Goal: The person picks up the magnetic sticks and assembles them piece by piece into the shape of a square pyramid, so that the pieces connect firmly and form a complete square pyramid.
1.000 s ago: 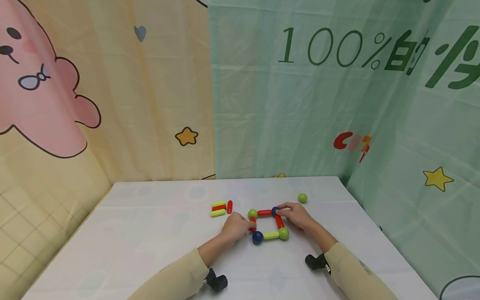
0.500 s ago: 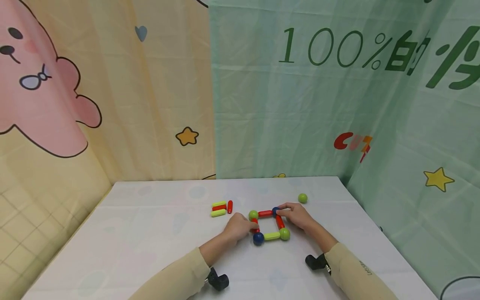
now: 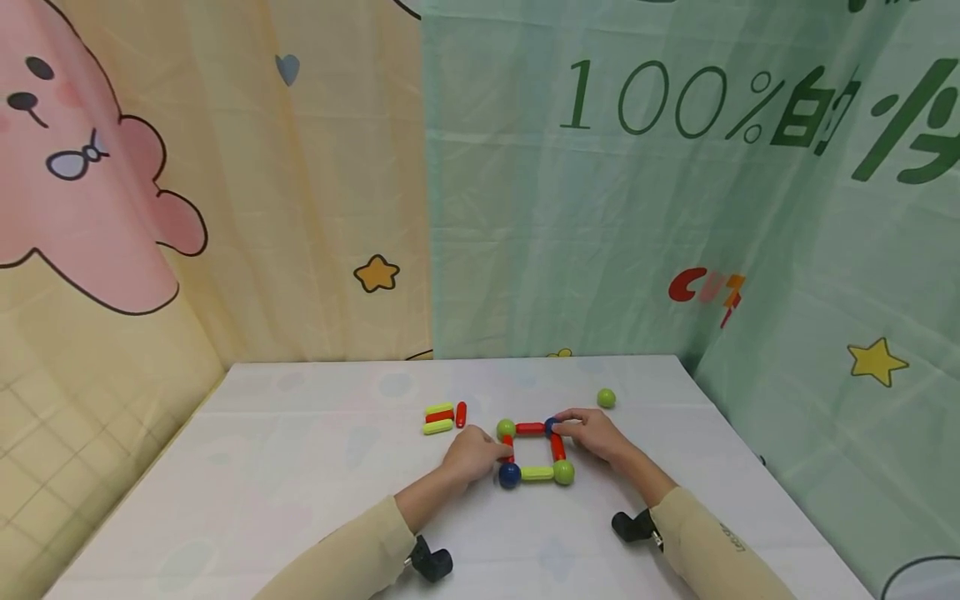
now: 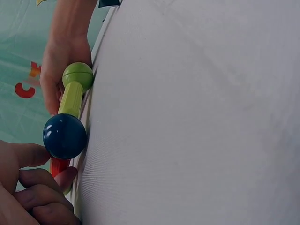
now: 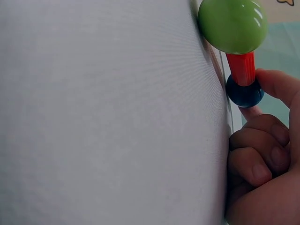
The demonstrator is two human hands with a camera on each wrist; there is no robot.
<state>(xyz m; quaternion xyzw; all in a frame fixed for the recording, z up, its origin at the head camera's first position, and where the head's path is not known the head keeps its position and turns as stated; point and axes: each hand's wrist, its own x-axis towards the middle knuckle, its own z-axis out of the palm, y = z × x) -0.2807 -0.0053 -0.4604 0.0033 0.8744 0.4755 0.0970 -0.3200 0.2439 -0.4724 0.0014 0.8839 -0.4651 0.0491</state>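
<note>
A square frame of balls and rods lies on the white table. My left hand [image 3: 472, 454] pinches its left red rod [image 3: 508, 440] between thumb and fingers. That rod runs from the far-left green ball [image 3: 506, 429] to the near-left blue ball [image 4: 64, 136]. My right hand [image 3: 592, 431] pinches the far-right blue ball [image 5: 246, 92] with thumb and index finger, its other fingers curled in. Another red rod [image 5: 242, 68] leads from there to the near-right green ball [image 5: 233, 23]. A yellow-green rod [image 3: 537, 473] forms the near side, a red rod [image 3: 531, 428] the far side.
Left of the frame lie two yellow-green rods [image 3: 438, 427] with a red rod [image 3: 440, 416] between them. A further red rod [image 3: 461, 414] stands apart beside them. A loose green ball [image 3: 606, 398] sits beyond my right hand. Printed curtains [image 3: 555, 250] rise behind the table [image 3: 300, 467].
The near side of the square swung slightly right, then back to the left, making the frame squarer. Both hands keep their holds and hardly move.
</note>
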